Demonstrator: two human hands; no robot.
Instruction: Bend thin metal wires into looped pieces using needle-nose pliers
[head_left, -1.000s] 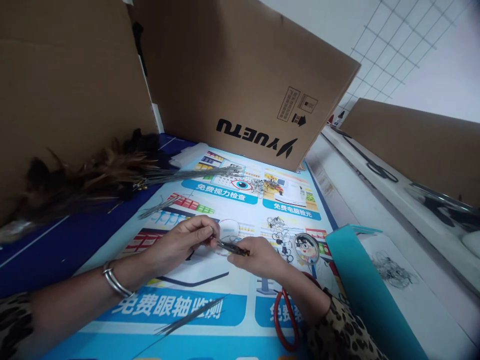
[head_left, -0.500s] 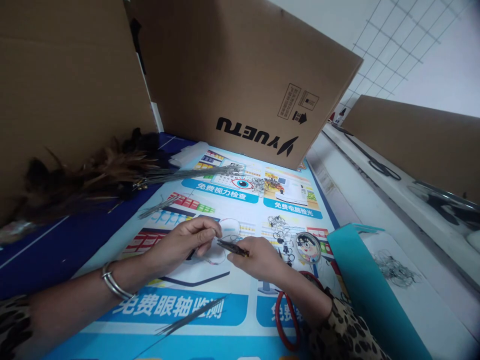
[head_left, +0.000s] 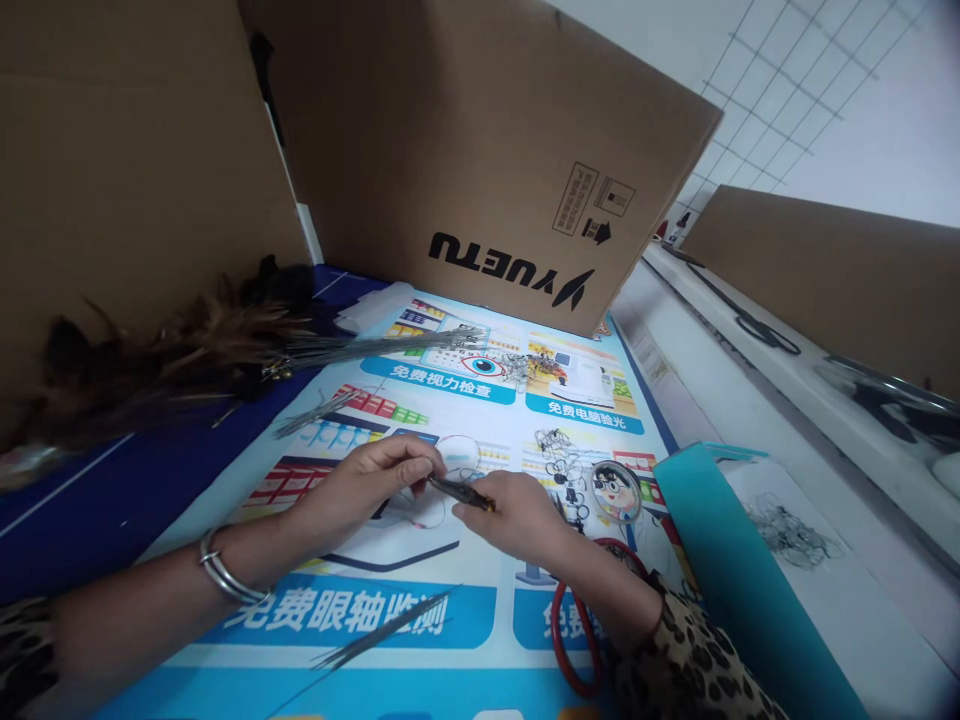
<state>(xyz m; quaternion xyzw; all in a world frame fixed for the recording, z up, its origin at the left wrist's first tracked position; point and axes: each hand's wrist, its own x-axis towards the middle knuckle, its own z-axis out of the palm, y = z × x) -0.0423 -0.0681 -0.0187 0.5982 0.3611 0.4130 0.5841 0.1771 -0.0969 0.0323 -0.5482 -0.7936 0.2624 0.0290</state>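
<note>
My right hand [head_left: 514, 512] is wrapped round a pair of pliers [head_left: 461, 492], whose dark jaws point left and reach my left fingertips. My left hand [head_left: 397, 470], a silver bangle on its wrist, is closed in a pinch on a thin wire. Fine loops of the wire [head_left: 459, 440] curve out above and below the pinch. What lies right at the plier tips is too small to make out. Below the hands, a bundle of straight grey wires [head_left: 390, 630] lies on the printed mat [head_left: 480, 560].
Red-handled scissors [head_left: 577, 640] lie beside my right forearm. Black and wire bits [head_left: 562, 460] and a round clear dish [head_left: 615, 490] sit to the right. Farther right is a teal box [head_left: 720, 540] with tangled wire. Brown feathers [head_left: 217, 330], more wires [head_left: 390, 345] and a carton [head_left: 487, 170] stand beyond.
The plier jaws have moved slightly left, right up to my left fingertips. My left hand has hardly moved and keeps its pinch.
</note>
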